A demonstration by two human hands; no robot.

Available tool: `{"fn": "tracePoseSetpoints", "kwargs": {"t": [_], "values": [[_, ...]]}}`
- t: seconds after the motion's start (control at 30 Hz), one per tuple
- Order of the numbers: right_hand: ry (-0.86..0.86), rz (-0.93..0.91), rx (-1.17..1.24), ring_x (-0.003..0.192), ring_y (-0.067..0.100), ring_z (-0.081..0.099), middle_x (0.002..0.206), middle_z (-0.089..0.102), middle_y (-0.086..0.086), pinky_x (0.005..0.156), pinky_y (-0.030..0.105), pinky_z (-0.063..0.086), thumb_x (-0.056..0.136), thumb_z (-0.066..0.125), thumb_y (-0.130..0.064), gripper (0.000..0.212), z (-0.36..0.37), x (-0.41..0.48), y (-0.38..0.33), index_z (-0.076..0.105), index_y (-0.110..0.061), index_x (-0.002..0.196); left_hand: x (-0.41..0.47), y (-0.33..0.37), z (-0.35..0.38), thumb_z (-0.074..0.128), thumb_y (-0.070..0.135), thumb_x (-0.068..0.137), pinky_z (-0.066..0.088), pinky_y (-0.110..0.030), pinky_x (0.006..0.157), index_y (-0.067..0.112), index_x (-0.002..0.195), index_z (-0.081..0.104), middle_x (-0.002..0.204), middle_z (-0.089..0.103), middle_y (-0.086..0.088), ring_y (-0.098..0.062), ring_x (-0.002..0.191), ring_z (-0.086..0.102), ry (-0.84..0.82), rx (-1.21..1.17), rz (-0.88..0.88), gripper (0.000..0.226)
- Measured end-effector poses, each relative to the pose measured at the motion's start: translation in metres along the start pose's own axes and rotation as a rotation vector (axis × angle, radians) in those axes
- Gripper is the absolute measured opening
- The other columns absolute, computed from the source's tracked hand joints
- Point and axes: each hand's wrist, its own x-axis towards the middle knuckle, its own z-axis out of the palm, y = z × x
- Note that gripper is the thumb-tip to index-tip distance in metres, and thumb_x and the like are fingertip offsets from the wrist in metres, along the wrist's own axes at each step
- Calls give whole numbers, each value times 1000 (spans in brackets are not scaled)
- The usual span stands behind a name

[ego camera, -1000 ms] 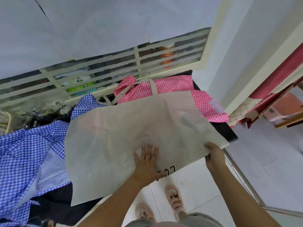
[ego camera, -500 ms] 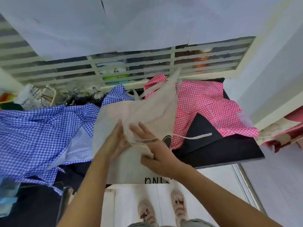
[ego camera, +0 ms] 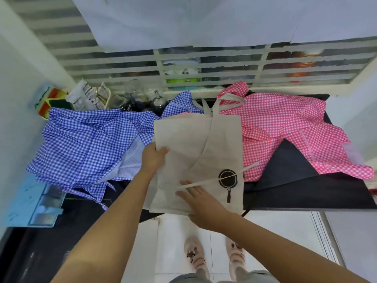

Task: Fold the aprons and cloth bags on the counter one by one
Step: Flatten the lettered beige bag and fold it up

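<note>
In the head view, a beige cloth bag (ego camera: 204,144) lies folded into a tall rectangle at the middle of the frame, resting on a dark counter (ego camera: 306,193) with its near edge hanging a little past the counter's front. Its handles (ego camera: 230,97) loop out at the top, and a black pan print (ego camera: 228,179) sits at the bag's lower right. The left hand (ego camera: 153,158) holds the bag's left edge, thumb (ego camera: 164,150) laid on top of the cloth and the other fingers hidden beneath it. The right hand (ego camera: 204,203) rests flat on the lower part of the bag, fingers straight and close together, and a thin pale strap (ego camera: 204,181) runs from its fingertips up to the right across the print. A blue checked apron (ego camera: 87,139) is spread at the left of the frame, partly under the bag; a pink checked apron (ego camera: 285,131) is spread at the right. Glassware (ego camera: 134,92) stands at the upper left below a window grille (ego camera: 204,66). Pink sandals (ego camera: 193,256) show on the pale floor at the bottom.
</note>
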Motion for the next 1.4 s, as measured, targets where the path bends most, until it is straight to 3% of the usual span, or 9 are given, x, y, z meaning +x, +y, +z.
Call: {"fn": "tracePoseSetpoints", "kwargs": {"t": [0.17, 0.3, 0.47, 0.73, 0.97, 1.13, 1.17, 1.3, 1.4], "values": [[-18, 112, -289, 134, 32, 41, 142, 47, 10, 107, 51, 34, 59, 75, -24, 85, 20, -47, 29, 39, -22, 136, 30, 7, -19, 64, 18, 91, 42, -29, 73, -4, 106, 65, 105, 66, -19, -28, 94, 62, -8, 18, 44, 27], [-34, 174, -388, 139, 31, 25, 146, 39, 9, 115, 56, 21, 49, 75, -17, 92, 31, -75, 57, 43, -22, 135, 44, 2, -20, 65, 18, 90, 48, -36, 78, -2, 110, 65, 110, 66, -19, -26, 92, 61, -93, 17, -57, 29], [-64, 210, -347, 140, 33, 22, 151, 30, 8, 101, 60, 33, 64, 80, -39, 92, 33, -83, 60, 35, -30, 144, 49, 7, -15, 56, 22, 96, 41, -28, 74, -2, 116, 62, 108, 62, -13, -21, 90, 55, -39, -9, -108, 31], [-50, 113, -319, 147, 28, 1, 161, 8, 4, 112, 53, 15, 91, 39, -53, 67, 34, -86, 67, 13, -36, 152, 69, 9, -17, 46, 34, 100, 42, -38, 92, -7, 121, 57, 123, 58, -24, -37, 114, 55, -33, 194, -99, 48], [-91, 72, -343, 147, 26, 2, 160, 12, 4, 113, 47, 16, 90, 42, -53, 68, 39, -92, 80, 15, -38, 151, 81, 3, -22, 35, 24, 104, 40, -40, 88, -14, 113, 56, 119, 57, -31, -41, 111, 54, 58, 289, -72, 44], [-70, 68, -342, 145, 30, 13, 158, 18, 6, 112, 47, 20, 89, 48, -49, 69, 39, -91, 81, 19, -38, 150, 50, 12, -27, 55, 24, 96, 43, -37, 87, 0, 121, 52, 108, 58, -13, -25, 96, 53, 288, 204, 298, 35], [-64, 64, -341, 145, 32, 16, 158, 20, 6, 111, 47, 21, 89, 51, -48, 70, 38, -89, 80, 20, -38, 150, 37, 13, -21, 62, 24, 91, 42, -34, 87, 4, 119, 55, 108, 58, -9, -21, 96, 53, 217, 204, 399, 35], [-94, 53, -346, 141, 32, 29, 155, 28, 7, 109, 50, 22, 79, 69, -49, 80, 34, -78, 76, 27, -40, 147, -24, -15, 16, 77, 32, 77, 40, -31, 94, 17, 121, 57, 115, 57, 2, -14, 104, 50, -461, 580, 605, 51], [-160, 51, -342, 138, 27, 29, 152, 34, 6, 110, 50, 26, 73, 75, -47, 88, 31, -69, 77, 28, -36, 146, -46, -52, 42, 72, 27, 80, 38, -28, 92, 16, 125, 53, 118, 56, 2, -17, 111, 49, -550, 717, 540, 51]]}}
